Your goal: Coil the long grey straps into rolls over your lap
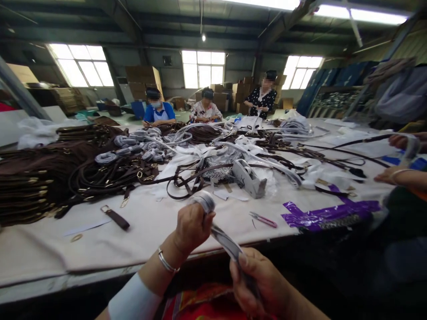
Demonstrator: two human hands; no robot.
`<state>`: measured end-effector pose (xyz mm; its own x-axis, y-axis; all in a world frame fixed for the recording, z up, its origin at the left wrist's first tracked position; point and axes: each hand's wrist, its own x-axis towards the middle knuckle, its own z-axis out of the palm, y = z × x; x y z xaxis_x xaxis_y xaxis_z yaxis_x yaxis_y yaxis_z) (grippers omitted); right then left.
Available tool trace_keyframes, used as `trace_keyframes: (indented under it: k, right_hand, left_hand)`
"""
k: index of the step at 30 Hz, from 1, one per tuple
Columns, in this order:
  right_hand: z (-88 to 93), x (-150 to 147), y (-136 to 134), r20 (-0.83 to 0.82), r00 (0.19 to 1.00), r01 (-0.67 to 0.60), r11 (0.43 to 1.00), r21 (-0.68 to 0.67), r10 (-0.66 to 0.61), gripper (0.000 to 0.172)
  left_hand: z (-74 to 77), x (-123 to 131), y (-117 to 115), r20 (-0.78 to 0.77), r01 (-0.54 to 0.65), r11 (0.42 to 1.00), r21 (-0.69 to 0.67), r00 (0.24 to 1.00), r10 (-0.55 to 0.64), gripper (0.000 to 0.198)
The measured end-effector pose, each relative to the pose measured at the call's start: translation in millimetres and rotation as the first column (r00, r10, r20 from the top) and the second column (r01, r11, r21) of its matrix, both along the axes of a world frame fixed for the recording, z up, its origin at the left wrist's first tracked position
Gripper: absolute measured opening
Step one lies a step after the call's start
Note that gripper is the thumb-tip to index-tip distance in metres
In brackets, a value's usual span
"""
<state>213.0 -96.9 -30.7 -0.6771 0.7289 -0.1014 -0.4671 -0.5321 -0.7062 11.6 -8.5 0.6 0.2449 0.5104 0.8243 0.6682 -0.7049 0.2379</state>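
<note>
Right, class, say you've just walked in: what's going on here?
A person holds one greyish strip in both hands: the left hand grips it where it loops, the right hand holds it closer to the body. On the table, pink-handled snips lie to the right of the left hand, and dark straps are heaped further back. Across the table, a co-worker in blue is among three people.

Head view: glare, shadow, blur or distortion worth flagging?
Head view: windows and tube lights blown white; head view: deep shadow below the table; head view: outer windows slant, likely wide-angle distortion; head view: strap between left hand and right hand slightly soft but readable.
</note>
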Motion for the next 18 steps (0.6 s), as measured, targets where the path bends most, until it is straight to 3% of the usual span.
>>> trace_keyframes:
  k: [2, 5, 7, 9, 11, 13, 15, 16, 18]
  right_hand:
    - [3.1, 5.5, 2.3, -0.073, 0.997, 0.033, 0.999, -0.027, -0.035, 0.045]
    - [5.3, 14.1, 7.7, -0.105, 0.992, 0.065, 0.995, -0.073, -0.073, 0.042]
    - [6.0, 21.0, 13.1, -0.05, 0.996, 0.068, 0.993, -0.098, -0.073, 0.045]
    - [8.2, 30.6, 19.0, 0.112, 0.99, 0.092, 0.992, -0.086, -0.083, 0.051]
    - [13.8, 43.5, 24.6, 0.388, 0.914, 0.105, 0.993, 0.052, -0.117, 0.053]
    - [23.3, 58.4, 29.7, 0.647, 0.716, 0.025, 0.936, 0.35, -0.261, 0.046]
    - [34.1, 71.6, 34.9, 0.715, 0.525, -0.213, 0.742, 0.636, -0.462, 0.037]
    - [38.7, 76.3, 37.6, 0.695, 0.479, -0.343, 0.614, 0.711, -0.536, 0.03]
    - [43.4, 79.6, 42.2, 0.657, 0.477, -0.535, 0.4, 0.744, -0.584, 0.02]
  left_hand:
    - [-8.4, -0.7, -4.6, -0.208, 0.076, 0.997, -0.004, 0.975, -0.075, 0.02]
    - [-18.8, 3.9, -15.1, -0.347, 0.169, 0.979, -0.118, 0.916, -0.2, 0.032]
    - [-26.5, 8.2, -22.0, -0.386, 0.138, 0.973, -0.187, 0.9, -0.202, 0.033]
    - [-33.7, 10.3, -27.6, -0.419, 0.08, 0.964, -0.254, 0.889, -0.184, 0.028]
    - [-37.9, 9.0, -32.1, -0.43, 0.044, 0.933, -0.356, 0.879, -0.205, 0.023]
    - [-36.4, 5.2, -36.9, -0.385, 0.032, 0.857, -0.514, 0.884, -0.264, 0.02]
    - [-29.4, 0.8, -43.3, -0.238, 0.116, 0.676, -0.728, 0.881, -0.408, 0.021]
    - [-24.6, -1.0, -47.2, -0.109, 0.2, 0.53, -0.824, 0.863, -0.494, 0.024]
    - [-15.3, -3.5, -55.8, 0.244, 0.391, 0.14, -0.909, 0.775, -0.583, 0.034]
